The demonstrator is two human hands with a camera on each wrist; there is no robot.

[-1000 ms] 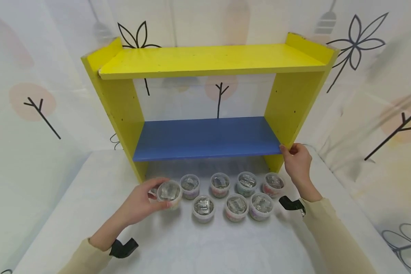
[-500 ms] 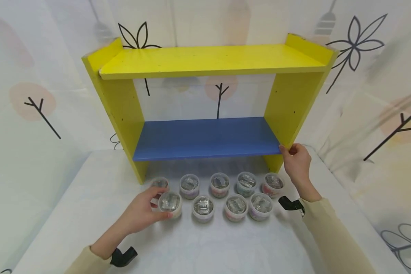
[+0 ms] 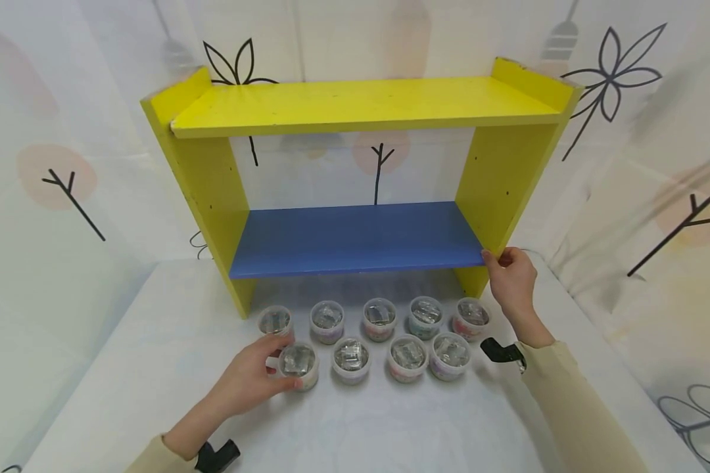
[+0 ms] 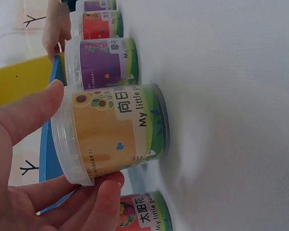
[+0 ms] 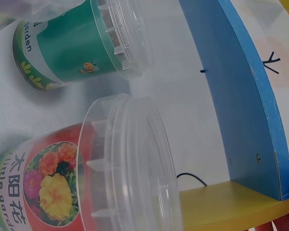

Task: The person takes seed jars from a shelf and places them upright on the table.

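My left hand (image 3: 252, 372) grips a plastic tub (image 4: 118, 127) with a clear lid and an orange sunflower label, thumb and fingers around its lid end. In the head view this tub is the leftmost of the front row, close over the table. Behind it stands another tub (image 3: 275, 320), just beyond my fingertips. My right hand (image 3: 513, 281) holds the shelf unit (image 3: 505, 184) at its right side panel, thumb at the front corner of the blue shelf (image 3: 355, 240). Nearest to that hand is a red-labelled tub (image 5: 58, 187).
Several more lidded tubs, such as a purple-labelled one (image 4: 103, 62) and a green-labelled one (image 5: 70, 48), stand in two rows before the shelf unit. The yellow top board (image 3: 355, 102) spans above the blue shelf. White cloth covers the table (image 3: 390, 427).
My left hand has drawn the sunflower tub slightly toward me and to the right, uncovering the tub behind it. The right hand stays on the shelf unit.
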